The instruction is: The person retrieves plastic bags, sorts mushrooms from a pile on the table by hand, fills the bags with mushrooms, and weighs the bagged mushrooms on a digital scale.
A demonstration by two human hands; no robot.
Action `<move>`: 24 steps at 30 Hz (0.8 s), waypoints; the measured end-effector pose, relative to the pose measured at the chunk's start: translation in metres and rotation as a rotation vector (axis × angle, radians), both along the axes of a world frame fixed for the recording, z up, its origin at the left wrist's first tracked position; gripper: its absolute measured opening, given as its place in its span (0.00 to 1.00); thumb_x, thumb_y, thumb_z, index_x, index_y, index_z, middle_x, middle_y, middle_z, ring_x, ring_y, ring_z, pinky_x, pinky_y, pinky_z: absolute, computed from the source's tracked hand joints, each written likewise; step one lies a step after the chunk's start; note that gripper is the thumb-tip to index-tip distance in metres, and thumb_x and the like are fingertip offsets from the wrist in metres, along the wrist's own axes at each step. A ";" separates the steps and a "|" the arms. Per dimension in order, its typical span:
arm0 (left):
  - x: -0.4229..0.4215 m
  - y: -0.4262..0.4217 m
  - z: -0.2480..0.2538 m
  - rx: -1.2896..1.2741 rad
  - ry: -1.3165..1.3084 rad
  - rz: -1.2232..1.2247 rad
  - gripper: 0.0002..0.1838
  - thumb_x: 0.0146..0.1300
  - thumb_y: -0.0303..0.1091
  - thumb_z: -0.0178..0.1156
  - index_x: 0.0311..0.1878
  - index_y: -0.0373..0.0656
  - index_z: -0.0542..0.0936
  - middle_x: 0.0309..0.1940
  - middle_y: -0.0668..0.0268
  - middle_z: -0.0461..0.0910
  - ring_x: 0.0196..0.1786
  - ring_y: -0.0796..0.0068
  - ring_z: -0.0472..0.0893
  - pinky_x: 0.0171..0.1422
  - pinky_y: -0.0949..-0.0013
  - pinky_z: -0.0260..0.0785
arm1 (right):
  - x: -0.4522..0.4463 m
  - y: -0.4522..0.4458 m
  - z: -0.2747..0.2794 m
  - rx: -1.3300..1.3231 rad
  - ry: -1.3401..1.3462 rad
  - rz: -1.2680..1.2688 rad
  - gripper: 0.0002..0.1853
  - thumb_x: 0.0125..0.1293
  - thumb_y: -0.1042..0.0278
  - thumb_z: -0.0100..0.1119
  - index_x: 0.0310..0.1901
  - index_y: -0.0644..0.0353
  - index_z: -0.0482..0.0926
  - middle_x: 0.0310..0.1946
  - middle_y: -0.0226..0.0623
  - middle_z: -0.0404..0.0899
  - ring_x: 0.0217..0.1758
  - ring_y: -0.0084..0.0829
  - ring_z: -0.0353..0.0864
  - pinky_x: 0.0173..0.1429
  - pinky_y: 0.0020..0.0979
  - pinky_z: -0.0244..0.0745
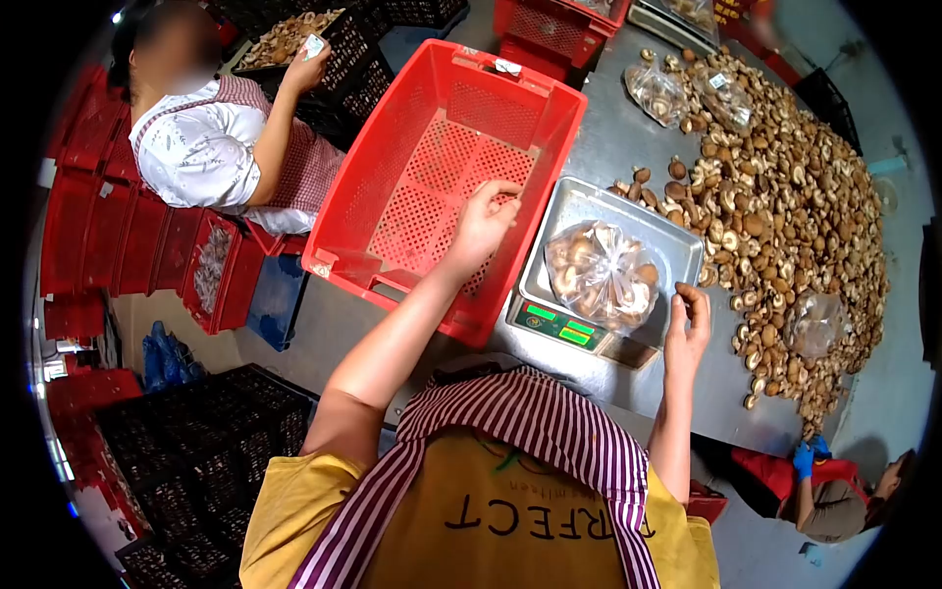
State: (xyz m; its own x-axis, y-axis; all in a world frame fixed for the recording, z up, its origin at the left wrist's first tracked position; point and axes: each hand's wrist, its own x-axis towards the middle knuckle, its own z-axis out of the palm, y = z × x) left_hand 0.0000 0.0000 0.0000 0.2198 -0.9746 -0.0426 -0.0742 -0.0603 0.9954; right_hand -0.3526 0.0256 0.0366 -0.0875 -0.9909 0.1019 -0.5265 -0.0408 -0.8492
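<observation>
A clear plastic bag of mushrooms [603,275] rests on the metal tray of a weighing scale [561,327], whose green displays are lit. My left hand [485,224] is over the red crate [339,211], its fingers curled; whether anything small is between them is too small to tell. No mushrooms show inside the crate. Beside the scale's right edge, my right hand [689,319] is raised with bent fingers, just right of the bag and apart from it. Its thumb and fingertips come close together around something brown, too small to make out clearly.
Loose mushrooms [785,196] are heaped on the metal table [613,123] at right, with several bagged ones among them. A co-worker [211,137] stands at upper left, another person [834,496] at lower right. Black crates [206,452] and red crates [88,236] are stacked at left.
</observation>
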 end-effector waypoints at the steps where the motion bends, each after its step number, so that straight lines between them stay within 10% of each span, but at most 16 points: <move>1: 0.007 0.004 -0.002 0.037 0.044 0.020 0.12 0.67 0.26 0.57 0.53 0.39 0.77 0.35 0.68 0.76 0.28 0.88 0.75 0.34 0.78 0.72 | 0.008 -0.003 0.003 -0.039 0.022 0.033 0.11 0.68 0.72 0.56 0.50 0.62 0.78 0.49 0.39 0.78 0.55 0.37 0.76 0.63 0.35 0.68; 10: 0.012 0.055 -0.022 0.028 0.124 0.162 0.13 0.69 0.25 0.56 0.55 0.35 0.75 0.41 0.66 0.80 0.33 0.84 0.77 0.40 0.79 0.74 | 0.054 -0.013 0.014 -0.095 0.372 0.347 0.31 0.56 0.67 0.68 0.62 0.62 0.72 0.65 0.51 0.67 0.71 0.50 0.62 0.74 0.44 0.56; 13: 0.017 0.072 -0.048 -0.009 0.127 0.191 0.12 0.68 0.23 0.56 0.54 0.35 0.76 0.44 0.65 0.80 0.40 0.81 0.78 0.46 0.78 0.73 | 0.061 -0.017 -0.004 -0.207 0.611 0.363 0.24 0.53 0.68 0.70 0.52 0.64 0.77 0.64 0.52 0.68 0.71 0.54 0.61 0.72 0.49 0.57; 16: 0.030 0.086 -0.069 0.036 0.103 0.214 0.13 0.69 0.22 0.56 0.56 0.34 0.75 0.46 0.63 0.80 0.50 0.77 0.79 0.55 0.74 0.72 | 0.062 -0.032 -0.016 -0.342 0.555 0.401 0.14 0.54 0.71 0.67 0.41 0.65 0.78 0.59 0.51 0.73 0.68 0.55 0.65 0.69 0.51 0.59; 17: 0.028 0.095 -0.055 0.049 0.113 0.199 0.11 0.71 0.25 0.55 0.55 0.38 0.75 0.46 0.66 0.80 0.41 0.81 0.78 0.39 0.78 0.74 | 0.059 -0.039 -0.013 -0.325 0.485 0.406 0.13 0.56 0.70 0.65 0.41 0.65 0.78 0.53 0.48 0.76 0.63 0.51 0.70 0.67 0.49 0.60; 24: 0.030 0.126 -0.052 0.129 0.082 0.234 0.13 0.70 0.24 0.55 0.57 0.38 0.75 0.46 0.63 0.79 0.44 0.79 0.79 0.40 0.75 0.78 | 0.032 -0.154 0.040 -0.297 0.223 0.141 0.16 0.63 0.60 0.58 0.40 0.68 0.75 0.38 0.55 0.78 0.45 0.58 0.77 0.50 0.49 0.71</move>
